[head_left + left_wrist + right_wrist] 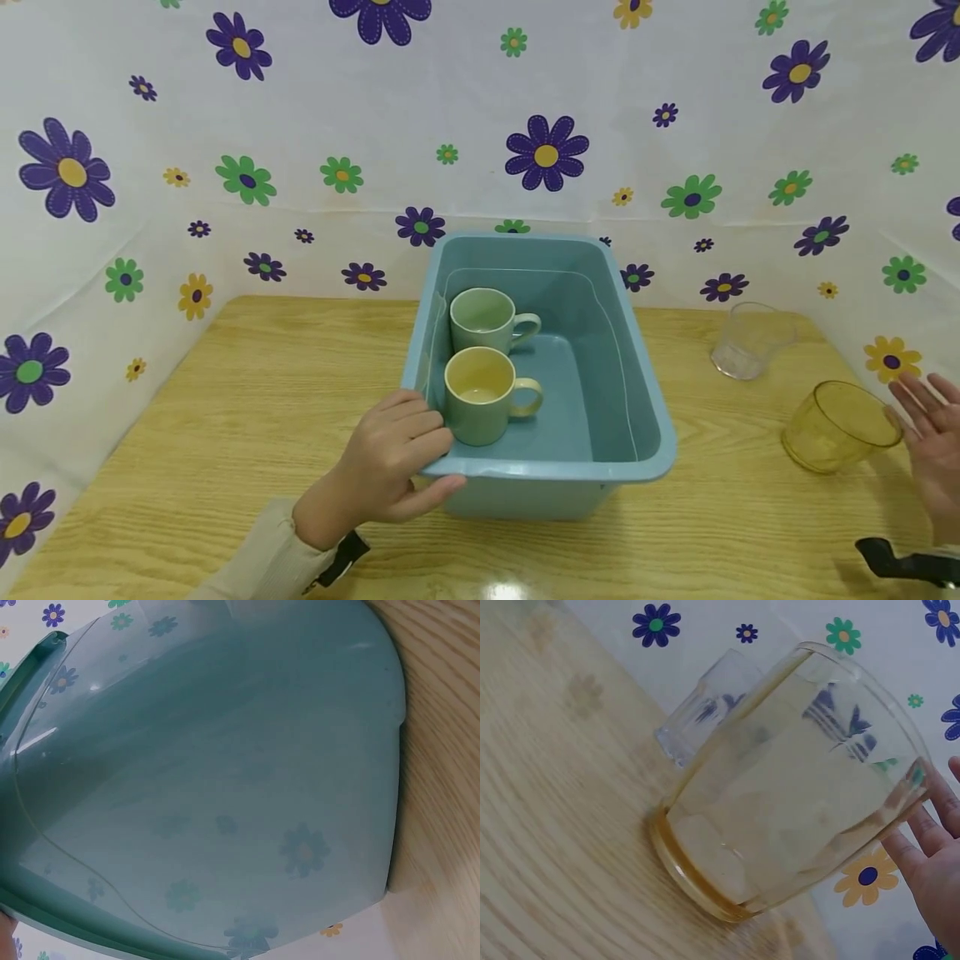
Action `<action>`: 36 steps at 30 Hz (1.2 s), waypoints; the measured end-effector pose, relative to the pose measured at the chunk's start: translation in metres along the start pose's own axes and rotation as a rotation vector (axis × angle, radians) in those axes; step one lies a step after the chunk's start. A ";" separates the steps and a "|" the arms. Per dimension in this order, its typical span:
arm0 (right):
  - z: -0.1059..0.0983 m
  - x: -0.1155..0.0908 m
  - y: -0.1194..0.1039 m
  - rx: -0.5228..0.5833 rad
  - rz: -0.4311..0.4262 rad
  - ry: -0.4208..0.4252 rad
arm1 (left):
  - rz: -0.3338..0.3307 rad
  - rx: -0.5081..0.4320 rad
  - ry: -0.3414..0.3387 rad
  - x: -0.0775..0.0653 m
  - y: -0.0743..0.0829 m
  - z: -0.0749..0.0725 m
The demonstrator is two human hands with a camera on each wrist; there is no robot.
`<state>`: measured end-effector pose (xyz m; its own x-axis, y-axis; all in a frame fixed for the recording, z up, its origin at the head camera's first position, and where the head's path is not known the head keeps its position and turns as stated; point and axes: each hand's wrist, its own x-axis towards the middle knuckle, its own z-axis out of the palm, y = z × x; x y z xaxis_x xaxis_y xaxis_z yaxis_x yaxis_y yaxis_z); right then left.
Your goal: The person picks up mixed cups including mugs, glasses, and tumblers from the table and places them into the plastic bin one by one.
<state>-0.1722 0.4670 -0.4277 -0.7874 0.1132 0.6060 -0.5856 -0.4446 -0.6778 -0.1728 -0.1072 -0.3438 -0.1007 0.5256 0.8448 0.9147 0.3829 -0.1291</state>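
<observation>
My left hand [397,458] grips the near left corner of a blue plastic tub [555,471], fingers over the rim and thumb in front. Inside the tub, along its left wall, stand a green mug [480,421] with a yellow interior and, behind it, a pale green mug [472,337]; both handles point right. The tub's smooth wall [225,780] fills the left wrist view. At the far right, my right hand [937,446] is held with fingers extended beside an amber glass [832,433]. Its fingertips overlap the glass's rim in the right wrist view, where the amber glass [780,802] stands upright.
A clear glass [742,350] with a handle stands behind the amber one, near the right edge of the wooden table [285,375]. A white flowered cloth [480,108] hangs behind the table and along both sides.
</observation>
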 end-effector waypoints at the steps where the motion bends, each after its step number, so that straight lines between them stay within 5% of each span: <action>1: -0.001 -0.001 0.001 -0.013 0.003 0.014 | 0.000 -0.002 -0.001 0.000 0.000 0.001; 11: -0.005 -0.009 -0.001 -0.017 0.012 -0.088 | 0.007 -0.019 -0.007 0.004 0.003 0.008; 16: -0.006 -0.012 0.003 -0.105 0.099 -0.053 | 0.010 -0.026 0.002 0.003 0.003 0.008; 20: -0.003 -0.011 0.005 -0.067 0.164 0.010 | 0.017 -0.030 0.001 0.006 0.000 0.008; 25: 0.004 -0.007 0.005 0.032 0.178 -0.019 | 0.027 -0.021 -0.003 0.010 -0.006 0.006; 29: 0.008 0.000 0.008 0.299 0.241 -0.072 | 0.030 -0.010 0.009 0.009 -0.009 0.003; 33: 0.009 -0.001 0.010 0.507 0.318 -0.025 | 0.024 -0.015 0.026 0.005 -0.006 0.001; 36: 0.008 -0.010 0.010 0.503 0.337 0.018 | 0.012 -0.023 0.023 0.002 -0.001 0.001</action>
<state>-0.1690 0.4542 -0.4370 -0.9193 -0.0935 0.3822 -0.1440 -0.8240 -0.5480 -0.1745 -0.1058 -0.3423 -0.0809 0.5122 0.8550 0.9247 0.3587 -0.1274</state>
